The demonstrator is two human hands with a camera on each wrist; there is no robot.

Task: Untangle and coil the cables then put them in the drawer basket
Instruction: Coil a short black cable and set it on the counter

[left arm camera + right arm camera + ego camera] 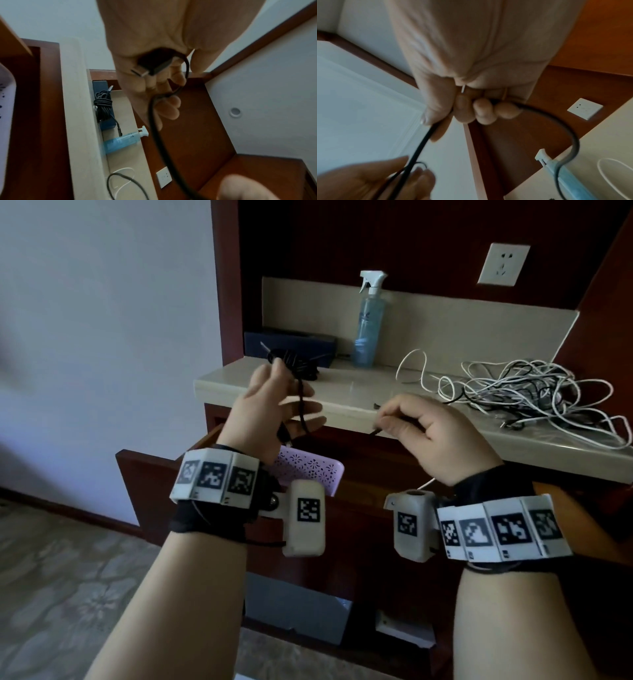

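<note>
A thin black cable (301,402) hangs in the air in front of the bench (346,392) — its plug end (150,65) sits in the palm of the left hand (263,412), and the right hand (424,426) pinches it further along. A messy pile of white and black cables (520,392) lies tangled on the right side of the bench. One black cable, already coiled in a bundle (301,368), rests at the back left. The pale purple basket (308,470) with small holes sits in the open drawer (150,474) below.
</note>
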